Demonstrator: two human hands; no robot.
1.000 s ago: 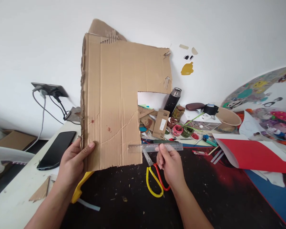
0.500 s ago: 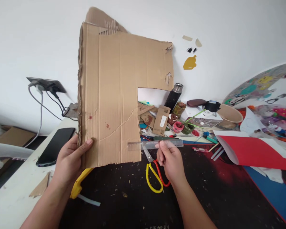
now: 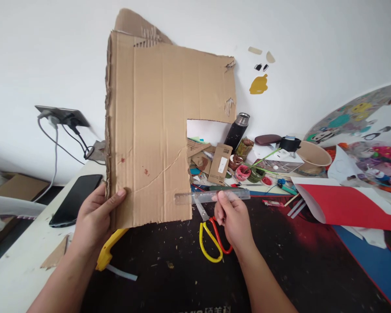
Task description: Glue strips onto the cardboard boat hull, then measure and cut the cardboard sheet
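Note:
My left hand (image 3: 97,213) grips the lower left edge of a large brown cardboard sheet (image 3: 156,130), thumb on its front. The sheet is held up and has a rectangular notch at its lower right. Between the thumb and fingers of my right hand (image 3: 233,215) is a clear plastic ruler (image 3: 202,198), roughly level, its left end in front of the cardboard's lower right part. Scissors (image 3: 211,234) with one yellow and one red handle lie on the black mat just below the ruler. Behind my left wrist a yellow-handled tool (image 3: 107,252), perhaps a glue gun, is partly hidden by the cardboard.
A black phone (image 3: 76,200) lies on the white table at left, near a wall socket (image 3: 62,116) with cables. At the back stand a black flask (image 3: 237,132), open paint jars (image 3: 243,172) and a beige bowl (image 3: 313,156). Red paper (image 3: 348,206) curls up at right.
The cardboard sheet has shifted very slightly left and up in the view. Both hands keep their hold, and the ruler stays almost in place.

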